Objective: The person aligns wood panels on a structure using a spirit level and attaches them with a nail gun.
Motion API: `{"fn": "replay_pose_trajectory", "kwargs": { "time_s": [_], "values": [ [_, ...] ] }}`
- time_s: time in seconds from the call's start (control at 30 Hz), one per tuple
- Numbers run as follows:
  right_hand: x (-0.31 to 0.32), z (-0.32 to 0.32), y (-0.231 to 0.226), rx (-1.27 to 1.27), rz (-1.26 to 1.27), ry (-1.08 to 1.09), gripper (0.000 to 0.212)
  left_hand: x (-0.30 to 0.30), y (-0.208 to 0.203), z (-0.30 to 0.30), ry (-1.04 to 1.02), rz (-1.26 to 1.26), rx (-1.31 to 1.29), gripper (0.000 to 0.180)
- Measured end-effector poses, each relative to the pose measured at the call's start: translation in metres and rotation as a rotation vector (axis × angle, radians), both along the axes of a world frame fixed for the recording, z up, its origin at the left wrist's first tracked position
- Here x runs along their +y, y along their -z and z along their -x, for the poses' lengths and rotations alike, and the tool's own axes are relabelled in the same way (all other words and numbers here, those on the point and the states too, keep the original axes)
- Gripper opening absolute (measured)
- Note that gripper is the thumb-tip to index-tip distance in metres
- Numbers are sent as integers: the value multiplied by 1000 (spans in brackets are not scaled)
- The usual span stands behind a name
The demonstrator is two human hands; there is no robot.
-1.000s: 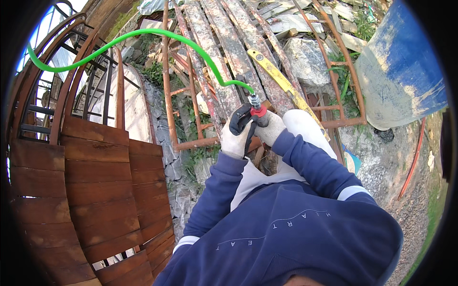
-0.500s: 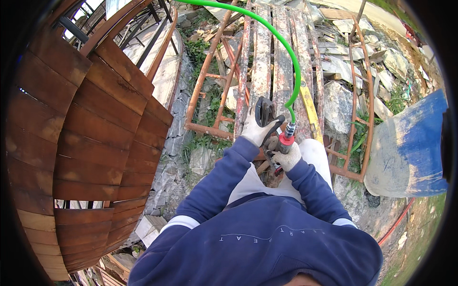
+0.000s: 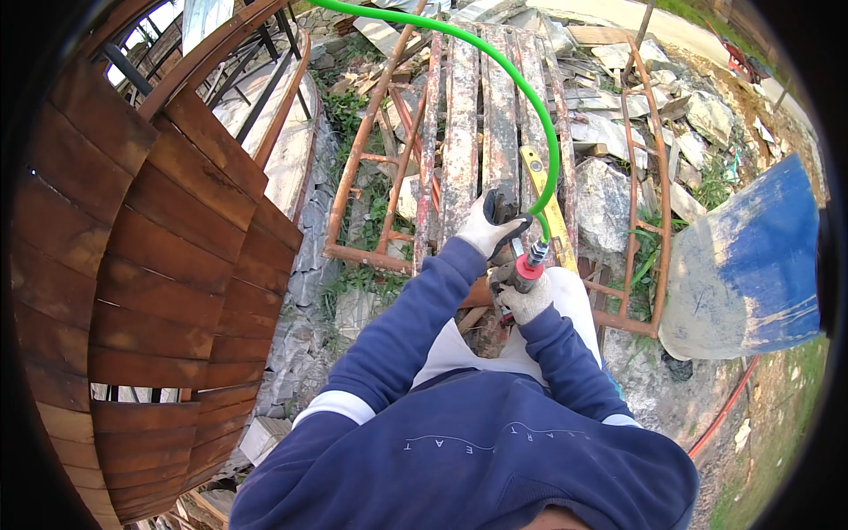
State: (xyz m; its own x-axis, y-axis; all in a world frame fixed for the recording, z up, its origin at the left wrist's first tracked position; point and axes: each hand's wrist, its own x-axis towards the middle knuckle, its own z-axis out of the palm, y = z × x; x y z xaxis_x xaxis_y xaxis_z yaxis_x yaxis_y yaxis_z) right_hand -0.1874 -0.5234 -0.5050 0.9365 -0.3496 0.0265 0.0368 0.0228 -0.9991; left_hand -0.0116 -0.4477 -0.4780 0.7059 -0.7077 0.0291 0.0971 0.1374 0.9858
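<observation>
My right hand (image 3: pixel 531 302), in a pale glove, is wrapped round the grip of an air tool (image 3: pixel 527 274) with a red collar and a metal coupling. A bright green hose (image 3: pixel 549 124) joins that coupling and arcs away to the far left. Just ahead and left of the tool, my left hand (image 3: pixel 481 231), gloved in white with dark finger coating, is closed on a dark piece. Whether that piece belongs to the tool cannot be made out. A yellow spirit level (image 3: pixel 549 208) lies right of my hands on a paint-spattered plank bench (image 3: pixel 462 115).
Rusty tube frames (image 3: pixel 353 190) flank the bench, the other frame (image 3: pixel 661 194) at right. A curved brown slatted structure (image 3: pixel 159 291) fills the left. A blue, cement-smeared barrel (image 3: pixel 751 265) stands at right. Broken stone slabs (image 3: pixel 603 199) and weeds surround the bench.
My view has shifted slightly, so the surroundings sit further left. My left hand has turned around the dark piece, whose loop-like outline shows less. The right hand keeps its hold on the tool.
</observation>
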Motion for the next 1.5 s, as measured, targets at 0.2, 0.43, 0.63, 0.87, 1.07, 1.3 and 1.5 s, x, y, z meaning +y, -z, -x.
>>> {"fn": "replay_pose_trajectory", "kwargs": {
  "time_s": [0.2,0.43,0.63,0.87,1.07,1.3,1.5],
  "values": [
    [0,-3,1,-102,158,41,44,-1,-20,9,-52,-204,-194,91],
    [-3,-3,5,-73,24,3,46,15,-67,14,-150,-273,-591,80],
    [3,-9,-3,-181,210,129,42,29,-73,14,-57,241,-153,61],
    [4,-8,-28,-437,756,321,37,67,-62,26,6,241,-55,68],
    [3,-6,-35,-379,789,298,36,76,-53,31,21,37,-155,86],
    [3,-10,-40,-489,834,348,35,64,-60,24,-82,143,-41,69],
    [6,-15,-32,-568,901,398,35,61,-94,33,-377,-373,-734,47]
  ]
}}
